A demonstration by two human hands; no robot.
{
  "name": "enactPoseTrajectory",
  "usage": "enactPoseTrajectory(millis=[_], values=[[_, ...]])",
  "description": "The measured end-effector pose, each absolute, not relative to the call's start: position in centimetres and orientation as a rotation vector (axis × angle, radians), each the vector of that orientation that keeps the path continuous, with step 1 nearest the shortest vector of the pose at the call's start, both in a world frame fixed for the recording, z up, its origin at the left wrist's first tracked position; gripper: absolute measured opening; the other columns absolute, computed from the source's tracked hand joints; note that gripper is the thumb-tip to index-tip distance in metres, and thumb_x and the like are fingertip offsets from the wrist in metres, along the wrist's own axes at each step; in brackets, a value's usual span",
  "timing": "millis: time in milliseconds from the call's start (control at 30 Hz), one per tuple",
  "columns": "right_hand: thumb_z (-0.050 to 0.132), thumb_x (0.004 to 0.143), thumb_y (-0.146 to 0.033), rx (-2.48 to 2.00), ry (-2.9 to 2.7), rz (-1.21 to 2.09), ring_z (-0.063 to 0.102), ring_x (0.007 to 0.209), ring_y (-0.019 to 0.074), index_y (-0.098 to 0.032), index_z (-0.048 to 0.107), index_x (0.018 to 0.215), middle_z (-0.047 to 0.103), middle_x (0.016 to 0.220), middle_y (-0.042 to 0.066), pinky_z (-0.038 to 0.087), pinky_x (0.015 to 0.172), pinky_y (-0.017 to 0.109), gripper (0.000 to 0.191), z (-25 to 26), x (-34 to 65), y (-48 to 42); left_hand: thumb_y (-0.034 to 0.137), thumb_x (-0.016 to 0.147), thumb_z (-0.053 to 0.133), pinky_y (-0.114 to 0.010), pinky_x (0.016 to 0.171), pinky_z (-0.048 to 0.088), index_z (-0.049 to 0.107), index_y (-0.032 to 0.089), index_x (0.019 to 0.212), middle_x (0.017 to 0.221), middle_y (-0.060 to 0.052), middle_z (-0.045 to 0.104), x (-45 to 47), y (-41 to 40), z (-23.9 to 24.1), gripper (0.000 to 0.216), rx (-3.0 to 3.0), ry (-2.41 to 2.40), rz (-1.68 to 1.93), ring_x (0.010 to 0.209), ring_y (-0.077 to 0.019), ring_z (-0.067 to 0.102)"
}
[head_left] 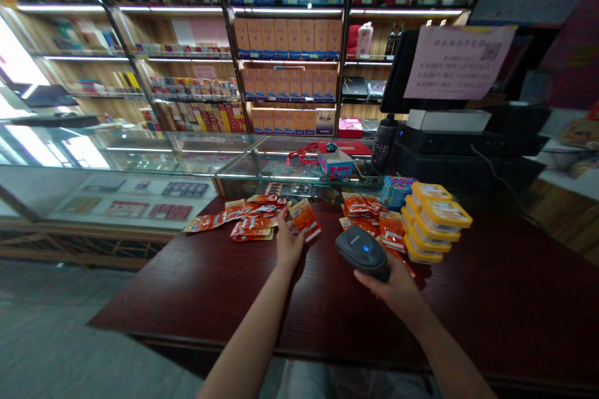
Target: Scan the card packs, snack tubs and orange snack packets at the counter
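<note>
Between the fingers of my left hand (289, 244) is an orange snack packet (306, 221), tilted up above the dark wooden counter (309, 305). My right hand (397, 283) is wrapped round the handle of a dark grey barcode scanner (361, 249) with a blue light on top. Its head points left, towards the held packet. To the left of my left hand lies a spread pile of similar orange packets (253, 224). Behind and beside the scanner is a second pile of orange packets (390, 229), partly hidden by it.
Yellow-lidded plastic boxes (440, 215) stand stacked at the right, in front of blue boxes (397, 190). Behind them is a monitor (397, 75) with a paper notice. A glass display case (154, 190) runs along the left. An open pink-and-blue box (336, 165) sits on glass.
</note>
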State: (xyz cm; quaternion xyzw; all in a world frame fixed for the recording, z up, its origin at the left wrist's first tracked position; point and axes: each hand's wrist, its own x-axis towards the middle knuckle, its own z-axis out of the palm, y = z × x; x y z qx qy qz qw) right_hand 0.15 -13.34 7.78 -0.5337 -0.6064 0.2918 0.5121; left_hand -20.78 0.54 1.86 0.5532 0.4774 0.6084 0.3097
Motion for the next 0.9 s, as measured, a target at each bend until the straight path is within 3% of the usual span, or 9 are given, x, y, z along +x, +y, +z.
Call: enactPoseTrajectory(millis=[133, 333, 433, 667, 767, 900], values=[[0.071, 0.067, -0.039, -1.266, -1.470, 0.844, 0.065, 0.069, 0.0208, -0.018, 0.068, 0.086, 0.072, 0.073, 0.003, 0.053, 0.068, 0.035, 0.029, 8.3, -1.4, -13.1, 0.013, 0.070, 0.067, -0.028, 0.069, 0.054, 0.030, 0.023, 0.138, 0.089, -0.001, 0.065, -21.0, 0.7, 1.5, 0.078, 1.518, 1.307, 1.595, 0.069, -0.0135, 0.065], [0.070, 0.068, -0.032, -1.146, -1.421, 0.821, 0.065, 0.102, 0.0272, -0.018, 0.068, 0.105, 0.072, 0.108, 0.009, 0.047, 0.095, 0.046, 0.040, 8.2, -2.5, -12.9, 0.016, 0.072, 0.065, -0.031, 0.077, 0.054, 0.031, 0.021, 0.138, 0.096, -0.006, 0.066, -20.9, 0.7, 1.2, 0.075, 1.533, 1.245, 1.603, 0.082, -0.0162, 0.067], [0.070, 0.068, -0.029, -1.151, -1.432, 0.855, 0.065, 0.104, 0.0276, -0.018, 0.068, 0.105, 0.072, 0.109, 0.010, 0.047, 0.096, 0.047, 0.038, 8.3, -2.4, -12.9, 0.017, 0.072, 0.066, -0.032, 0.081, 0.053, 0.031, 0.019, 0.138, 0.101, -0.008, 0.066, -20.8, 0.6, 1.5, 0.074, 1.515, 1.224, 1.607, 0.089, -0.0177, 0.067], [0.068, 0.070, -0.032, -1.206, -1.486, 0.806, 0.067, 0.099, 0.0264, -0.019, 0.068, 0.104, 0.073, 0.105, 0.008, 0.051, 0.089, 0.042, 0.036, 8.7, -2.0, -13.1, 0.014, 0.069, 0.068, -0.029, 0.072, 0.053, 0.038, 0.021, 0.133, 0.090, -0.002, 0.067, -21.0, 0.7, 1.8, 0.071, 1.523, 1.361, 1.575, 0.070, -0.0139, 0.065], [0.068, 0.071, -0.034, -1.338, -1.615, 0.636, 0.068, 0.091, 0.0254, -0.022, 0.067, 0.105, 0.073, 0.099, 0.006, 0.053, 0.080, 0.038, 0.036, 7.8, -1.1, -13.6, 0.015, 0.069, 0.069, -0.030, 0.073, 0.054, 0.038, 0.022, 0.133, 0.093, -0.004, 0.067, -21.2, 0.9, 1.4, 0.072, 1.520, 1.326, 1.593, 0.074, -0.0153, 0.066], [0.061, 0.071, -0.020, -1.678, -1.834, 0.096, 0.067, 0.081, 0.0254, -0.022, 0.065, 0.097, 0.072, 0.089, 0.006, 0.048, 0.070, 0.035, 0.026, 5.0, 0.9, -14.5, 0.017, 0.067, 0.071, -0.034, 0.081, 0.053, 0.050, 0.021, 0.118, 0.100, -0.006, 0.067, -21.2, 1.2, 1.2, 0.055, 1.495, 1.270, 1.643, 0.083, -0.0169, 0.067]])
